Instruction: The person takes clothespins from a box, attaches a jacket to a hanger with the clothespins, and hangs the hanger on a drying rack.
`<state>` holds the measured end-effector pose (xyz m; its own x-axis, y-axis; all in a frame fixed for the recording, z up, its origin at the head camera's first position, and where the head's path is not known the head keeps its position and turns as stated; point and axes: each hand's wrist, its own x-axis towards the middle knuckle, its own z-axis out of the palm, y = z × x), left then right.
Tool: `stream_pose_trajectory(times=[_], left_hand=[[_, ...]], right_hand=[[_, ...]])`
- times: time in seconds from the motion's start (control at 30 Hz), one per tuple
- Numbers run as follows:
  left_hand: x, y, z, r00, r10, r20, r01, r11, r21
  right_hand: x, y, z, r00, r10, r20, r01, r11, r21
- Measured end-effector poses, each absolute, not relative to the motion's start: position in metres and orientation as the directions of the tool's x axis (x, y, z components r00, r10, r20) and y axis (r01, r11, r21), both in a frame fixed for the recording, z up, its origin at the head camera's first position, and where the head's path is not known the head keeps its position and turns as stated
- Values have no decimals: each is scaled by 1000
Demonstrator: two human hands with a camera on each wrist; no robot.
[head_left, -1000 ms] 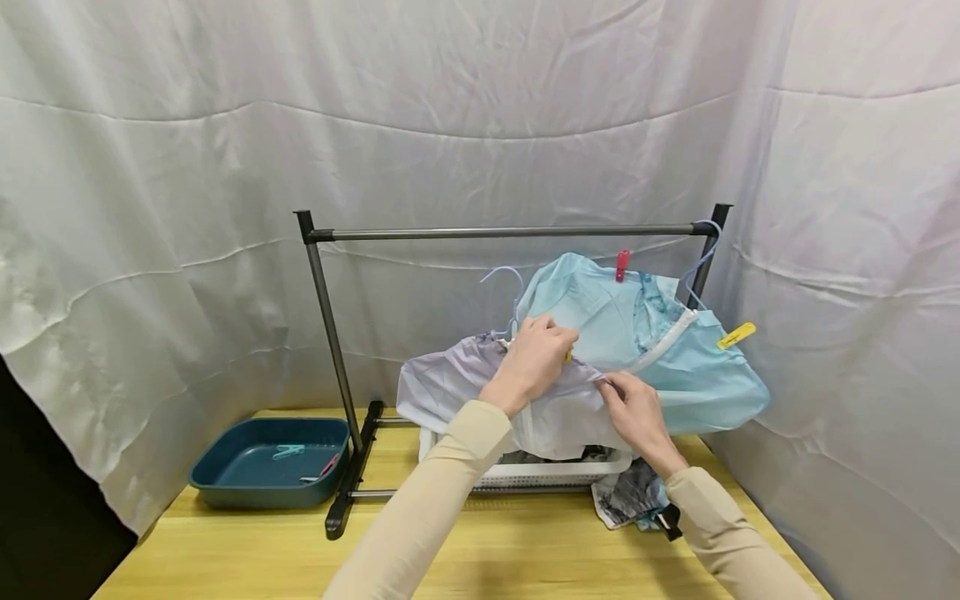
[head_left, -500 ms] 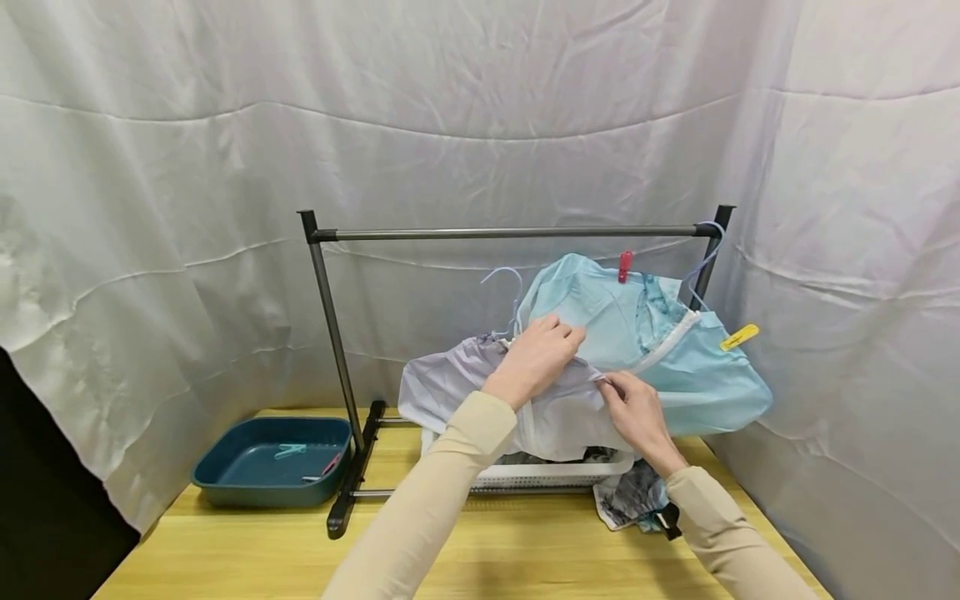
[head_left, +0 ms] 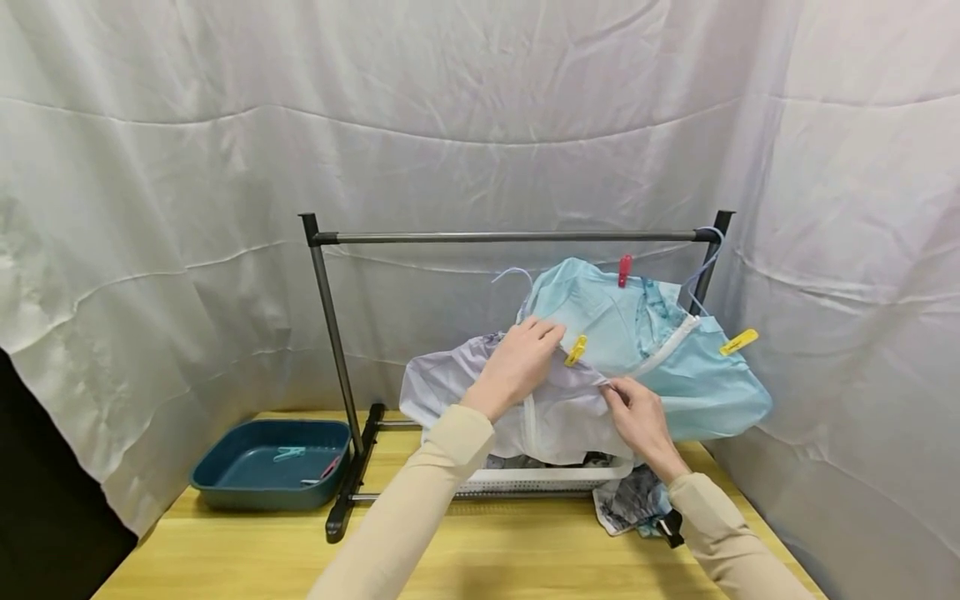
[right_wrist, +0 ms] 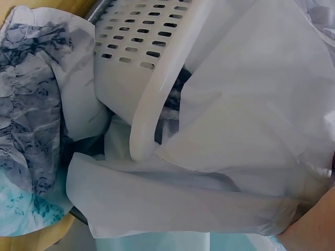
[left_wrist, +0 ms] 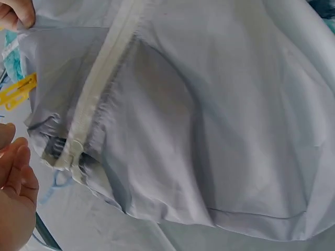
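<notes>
A lavender zip-up jacket (head_left: 442,375) hangs over a blue hanger (head_left: 514,277) in front of the rack. One yellow clothespin (head_left: 576,351) bites its upper edge, and the left wrist view shows this clothespin (left_wrist: 20,91) too. My left hand (head_left: 517,362) is just left of the clothespin near the collar; its fingers (left_wrist: 20,162) are loosely bent with nothing between them. With thumb and fingers my right hand (head_left: 640,417) pinches the jacket's right shoulder edge. Cloth fills most of the right wrist view, where my right hand (right_wrist: 311,222) shows only at the corner.
Behind is a light-blue jacket (head_left: 720,392) on a hanger, with a red clothespin (head_left: 624,271) and another yellow clothespin (head_left: 738,342). A metal rack (head_left: 510,237) stands over a white basket (head_left: 540,477). Patterned cloth (head_left: 630,500) spills beside it. Left sits a teal tub (head_left: 262,497) with clothespins.
My left hand has let go of the yellow clothespin and moved left, leaving it on the jacket's edge. The hanger hook has shifted slightly right. My right hand keeps its pinch.
</notes>
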<state>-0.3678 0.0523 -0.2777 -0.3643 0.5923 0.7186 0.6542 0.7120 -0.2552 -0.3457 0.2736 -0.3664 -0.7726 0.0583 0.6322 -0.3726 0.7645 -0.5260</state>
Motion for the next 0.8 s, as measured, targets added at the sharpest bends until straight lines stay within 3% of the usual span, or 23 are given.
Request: stream_pose_trajectory(times=[0.3,0.8], left_hand=[[-358,9,-295,-383,440,812,758,652,4],[-366,-29,-328,-440,402,803,740,669,70]], right_hand=[[-343,275,-367,-782,69,619,-371,746,-552],[-345,279,-372,-776,83,625,-364,751,-551]])
